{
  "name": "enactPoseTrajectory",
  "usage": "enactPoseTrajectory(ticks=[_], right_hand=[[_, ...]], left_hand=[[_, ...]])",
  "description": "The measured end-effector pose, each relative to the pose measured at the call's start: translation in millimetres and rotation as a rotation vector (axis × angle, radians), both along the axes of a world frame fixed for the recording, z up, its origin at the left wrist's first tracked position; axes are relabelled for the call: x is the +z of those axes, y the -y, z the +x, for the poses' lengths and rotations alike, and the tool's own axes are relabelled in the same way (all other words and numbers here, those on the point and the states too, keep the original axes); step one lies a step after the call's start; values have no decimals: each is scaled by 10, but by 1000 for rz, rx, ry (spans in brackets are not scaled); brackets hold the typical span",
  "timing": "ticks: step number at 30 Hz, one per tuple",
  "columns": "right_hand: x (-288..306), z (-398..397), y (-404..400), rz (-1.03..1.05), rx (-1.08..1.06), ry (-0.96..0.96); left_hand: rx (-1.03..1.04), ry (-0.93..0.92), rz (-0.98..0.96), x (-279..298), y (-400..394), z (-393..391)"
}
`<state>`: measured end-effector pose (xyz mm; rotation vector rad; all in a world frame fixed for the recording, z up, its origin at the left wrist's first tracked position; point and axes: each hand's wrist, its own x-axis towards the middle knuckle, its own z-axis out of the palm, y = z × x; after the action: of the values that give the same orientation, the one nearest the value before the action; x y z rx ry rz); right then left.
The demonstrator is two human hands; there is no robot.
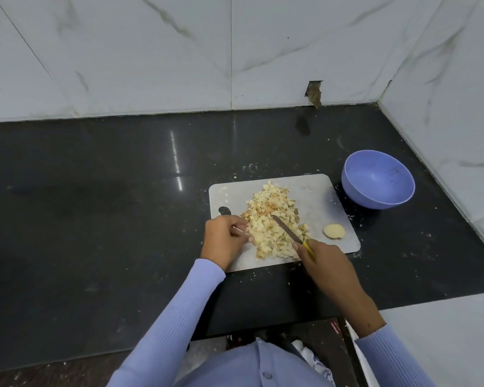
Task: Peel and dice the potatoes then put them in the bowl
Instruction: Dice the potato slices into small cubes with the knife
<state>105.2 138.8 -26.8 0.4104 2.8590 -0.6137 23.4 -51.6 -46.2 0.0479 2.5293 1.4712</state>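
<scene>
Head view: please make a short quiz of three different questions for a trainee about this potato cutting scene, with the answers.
1. True or false: the purple bowl already holds diced potato.
2. Which hand holds the knife? A) left B) right
3. Fill in: one uncut potato piece lies on the ____ to the right of the diced pile.

Key: 1 false, the bowl looks empty. 2 B, the right hand holds the yellow handle; the left hand touches the pile. 3 cutting board.
</scene>
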Motion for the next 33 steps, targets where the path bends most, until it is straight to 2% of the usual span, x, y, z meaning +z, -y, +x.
enactPoseTrajectory(ticks=[4, 7, 12, 15, 18, 25, 28, 30, 33], right_hand=[[74, -26, -132, 95, 45, -43], [131, -47, -203, 136, 66, -64], [163, -35, -323, -29, 6, -96], [161, -18, -353, -108, -30, -100], [159, -10, -399, -149, -54, -100], [204, -43, -606, -240, -67, -126], [247, -74, -694, -307, -93, -121], [275, -96, -773, -336, -102, -121], [283, -124, -886, -358, -110, -101]], left_hand=[[-183, -271, -176, 206, 18, -132], [-271, -288, -198, 262, -144, -246], [26, 122, 317, 259, -413, -241], [132, 323, 584, 279, -547, -171], [192, 415, 709, 318, -662, -133], [307, 512, 869, 356, -915, -129], [353, 472, 854, 355, -1017, -125], [357, 375, 766, 346, -1081, -135], [255, 20, 326, 245, -1088, -156]])
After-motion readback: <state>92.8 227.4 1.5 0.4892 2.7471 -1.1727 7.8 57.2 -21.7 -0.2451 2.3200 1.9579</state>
